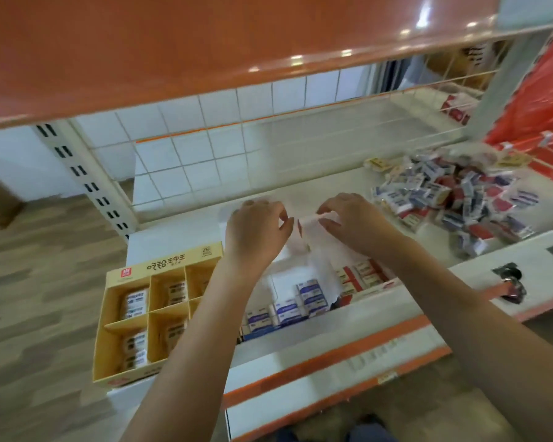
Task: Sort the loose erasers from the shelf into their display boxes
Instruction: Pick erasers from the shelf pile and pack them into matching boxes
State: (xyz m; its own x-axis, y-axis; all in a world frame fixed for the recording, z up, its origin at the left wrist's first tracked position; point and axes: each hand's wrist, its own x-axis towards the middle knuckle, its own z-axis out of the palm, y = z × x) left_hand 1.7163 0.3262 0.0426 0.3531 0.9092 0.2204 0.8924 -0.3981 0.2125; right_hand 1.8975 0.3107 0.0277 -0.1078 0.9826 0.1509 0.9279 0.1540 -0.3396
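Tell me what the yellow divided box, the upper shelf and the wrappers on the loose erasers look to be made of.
Yellow box: looks like printed cardboard, matte, with thin folded dividers and flat cut edges.
Upper shelf: probably painted metal, glossy orange; it mirrors the ceiling lights as bright spots.
Loose erasers: wrappers seem clear plastic film over printed sleeves, given the crinkled, shiny glints. Blur leaves this uncertain.

Motion blur smears the white wrapper (313, 237) between both hands, the forearms hide parts of the yellow box (134, 314) and the blue erasers (288, 309), and the eraser pile (454, 199) labels are unreadable.
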